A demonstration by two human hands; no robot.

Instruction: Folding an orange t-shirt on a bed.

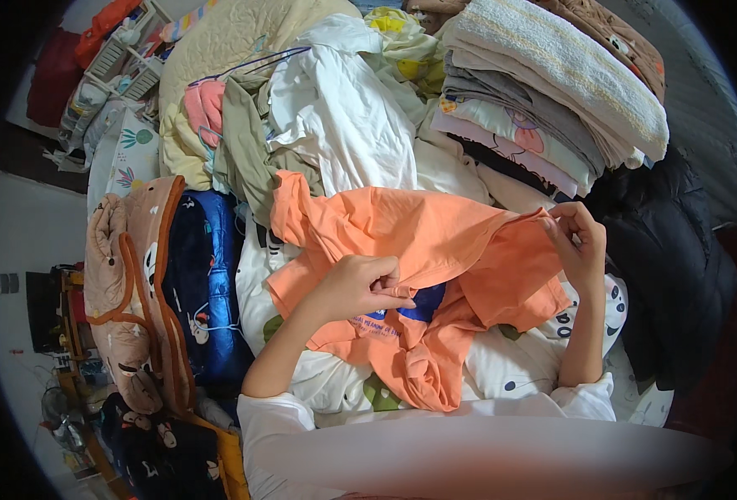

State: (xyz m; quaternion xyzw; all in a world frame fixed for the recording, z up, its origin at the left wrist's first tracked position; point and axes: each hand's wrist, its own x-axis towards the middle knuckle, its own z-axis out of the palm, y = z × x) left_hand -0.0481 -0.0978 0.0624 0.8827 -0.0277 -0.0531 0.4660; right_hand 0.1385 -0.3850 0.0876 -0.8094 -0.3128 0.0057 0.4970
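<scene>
An orange T-shirt point(385, 225) with a dark blue print lies spread and partly bunched in front of me. My left hand point(364, 287) is closed on its fabric near the middle, beside the print. Farther right, my right hand point(577, 237) pinches the shirt's edge and lifts it, so the cloth stretches between both hands. The lower part of the shirt hangs crumpled toward me. Beneath it is a white patterned cloth point(510, 367) with green and black marks.
Behind the shirt lies a heap with a white garment point(335, 108) and an olive garment point(248, 142). A stack of folded towels and clothes point(552, 75) stands at the far right, with a black puffy jacket point(660, 250) below. Folded brown point(131, 292) and blue point(223, 283) bundles are at left.
</scene>
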